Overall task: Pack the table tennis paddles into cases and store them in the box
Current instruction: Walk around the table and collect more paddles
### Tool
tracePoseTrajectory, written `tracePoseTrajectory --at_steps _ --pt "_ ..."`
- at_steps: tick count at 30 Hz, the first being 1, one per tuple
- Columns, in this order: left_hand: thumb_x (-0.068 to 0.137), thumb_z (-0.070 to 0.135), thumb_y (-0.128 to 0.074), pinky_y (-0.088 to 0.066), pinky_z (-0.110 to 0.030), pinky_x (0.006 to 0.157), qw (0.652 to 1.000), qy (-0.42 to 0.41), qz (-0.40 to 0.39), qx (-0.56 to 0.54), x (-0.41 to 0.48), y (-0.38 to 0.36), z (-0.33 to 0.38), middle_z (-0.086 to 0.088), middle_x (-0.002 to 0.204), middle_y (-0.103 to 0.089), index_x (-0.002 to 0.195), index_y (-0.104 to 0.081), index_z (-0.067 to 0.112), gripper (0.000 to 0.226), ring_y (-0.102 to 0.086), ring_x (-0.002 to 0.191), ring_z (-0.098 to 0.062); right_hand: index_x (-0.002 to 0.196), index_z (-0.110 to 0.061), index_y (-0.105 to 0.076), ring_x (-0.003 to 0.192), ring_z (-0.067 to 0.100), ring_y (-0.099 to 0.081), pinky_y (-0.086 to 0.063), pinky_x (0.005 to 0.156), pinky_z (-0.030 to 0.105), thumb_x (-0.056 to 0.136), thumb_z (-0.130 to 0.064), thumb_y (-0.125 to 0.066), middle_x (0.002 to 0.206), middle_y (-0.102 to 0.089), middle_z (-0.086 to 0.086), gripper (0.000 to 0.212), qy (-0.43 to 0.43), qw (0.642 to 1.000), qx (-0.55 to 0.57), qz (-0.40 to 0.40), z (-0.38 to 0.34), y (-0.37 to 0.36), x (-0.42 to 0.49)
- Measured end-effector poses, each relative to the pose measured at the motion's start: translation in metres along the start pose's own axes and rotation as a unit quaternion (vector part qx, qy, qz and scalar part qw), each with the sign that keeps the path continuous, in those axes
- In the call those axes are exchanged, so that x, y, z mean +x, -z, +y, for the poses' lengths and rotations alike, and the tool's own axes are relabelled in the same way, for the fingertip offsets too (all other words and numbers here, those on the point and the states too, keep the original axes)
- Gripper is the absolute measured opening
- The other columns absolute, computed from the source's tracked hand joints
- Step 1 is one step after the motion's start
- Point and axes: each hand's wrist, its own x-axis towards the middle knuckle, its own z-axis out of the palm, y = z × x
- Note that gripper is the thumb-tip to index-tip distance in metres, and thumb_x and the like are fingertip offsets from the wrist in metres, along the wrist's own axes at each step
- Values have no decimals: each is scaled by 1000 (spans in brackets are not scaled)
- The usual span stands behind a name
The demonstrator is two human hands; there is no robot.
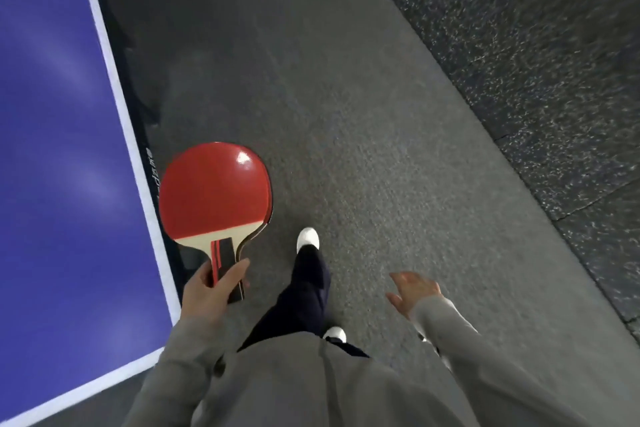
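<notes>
The left hand (211, 291) grips the paddle (214, 194) by its handle: thumb laid along the top, fingers curled underneath. The paddle's red face is turned up toward the camera and its blade points away from the person. It is held in the air just beside the long edge of the blue table (52, 149), near that table's corner, with the blade partly over the table's dark side rail.

The right hand (414, 289) holds nothing. Its fingers are loosely spread and relaxed, and it hangs out to the side above the floor (346, 114), well apart from the paddle.

Both arms are in grey sleeves. Between the hands a dark trouser leg (304, 291) reaches forward, ending in a white shoe (307, 237). A second white shoe (335, 334) shows closer in, partly hidden by the grey top. The floor is a plain grey strip, and to its right lies darker, speckled flooring (536, 62) — its details are blurred.
</notes>
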Motion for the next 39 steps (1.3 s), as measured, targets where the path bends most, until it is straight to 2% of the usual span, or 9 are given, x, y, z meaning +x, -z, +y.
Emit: tracePoseTrajectory --at_steps 4,10,12,15,17,23,28,34,39 --pt "77 31 -73 -45 -24 59 998 -16 61 -9 61 -17 37 -1 69 -67 79 -65 21 13 -62 65 -16 147 -25 -23 143 18 -23 -19 114 41 97 -48 -34 154 -29 1 56 33 998 -53 5 -12 77 65" --pt "80 27 -72 -46 -35 70 997 -21 58 -41 152 -57 129 -7 79 -65 82 -65 19 11 -59 74 -23 147 -26 -20 143 17 -21 -15 115 44 96 -48 -35 153 -27 -1 58 61 994 -86 20 -28 199 147" --pt "77 26 -74 -46 -35 71 997 -21 49 -48 181 -75 162 -4 74 -64 81 -65 16 14 -58 73 -22 148 -28 -17 146 17 -13 -10 116 47 97 -46 -35 157 -18 -3 57 71 994 -83 31 -32 240 171" --pt "62 35 -83 -45 -26 60 997 -34 45 -43 222 -104 213 9 56 -60 73 -60 18 31 -55 59 -12 150 -28 -11 148 18 -1 -3 116 50 98 -43 -32 160 -7 -5 58 77 993 -80 44 -34 298 210" --pt "57 39 -79 -45 -28 59 997 -43 50 -31 251 -125 241 3 61 -57 69 -57 16 34 -54 60 -13 150 -27 -10 148 18 0 -3 116 50 98 -45 -31 159 -8 -5 59 78 992 -89 46 -36 337 238" --pt "76 19 -77 -45 -25 57 996 -38 73 -30 324 -193 303 3 60 -50 67 -56 16 23 -49 61 -13 151 -28 -3 148 20 5 -1 117 49 99 -47 -27 161 1 -3 61 97 987 -128 19 -40 449 332" --pt "77 20 -75 -50 -39 66 990 -2 122 -68 375 -231 359 -10 69 -53 83 -59 -3 28 -53 67 -22 151 -27 -8 148 18 0 -5 117 47 99 -45 -30 160 -4 -1 60 160 974 -157 33 -68 557 402" --pt "77 17 -75 -51 -34 62 974 2 203 -101 443 -219 416 -18 72 -57 86 -56 -10 35 -56 67 -26 151 -27 -7 148 19 2 -4 117 49 99 -47 -29 161 -1 -2 61 194 964 -184 17 -123 657 480" --pt "78 12 -73 -48 -17 46 966 -7 229 -121 529 -196 460 -14 66 -53 81 -55 -7 27 -51 61 -23 151 -27 -8 148 19 -1 -9 118 47 98 -50 -31 161 -4 -3 62 197 963 -186 4 -184 725 548"
